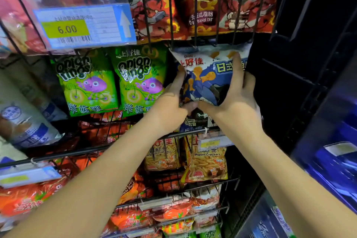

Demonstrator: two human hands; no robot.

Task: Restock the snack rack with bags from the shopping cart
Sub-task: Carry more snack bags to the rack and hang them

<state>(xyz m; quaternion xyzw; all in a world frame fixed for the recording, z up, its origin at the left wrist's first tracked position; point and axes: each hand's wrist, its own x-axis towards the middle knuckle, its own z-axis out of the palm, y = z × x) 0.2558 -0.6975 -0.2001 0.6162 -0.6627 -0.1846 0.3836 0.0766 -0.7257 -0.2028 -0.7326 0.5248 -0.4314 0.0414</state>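
Holding the blue-and-white snack bag [208, 75] between both hands, I have it up at the right end of the middle tier of the wire snack rack [195, 11], its top edge touching the underside of the tier above. My left hand [170, 102] grips the bag's lower left side, with one finger lying straight up along the left edge and the thumb tucked in at the bottom. My right hand [237, 98] grips the lower right side, a finger laid up the front of the bag and the thumb pointing inward, so the two thumbs nearly meet under the bag. The bag is tilted slightly and printed with orange fish-shaped crackers. Just to its left stand the green onion-ring bags [139, 81], two side by side and upright. On the tier above, red bags [212, 6] sit behind the vertical wires, and a price label [83, 25] reading 6.00, with a white arrow on blue, hangs at the front left of that tier. Directly below my hands I can see another bag with similar dark blue and white print [195, 120], partly hidden by my wrists. One tier down are yellow prawn cracker bags [206, 162], and below those, orange bags [135, 218].
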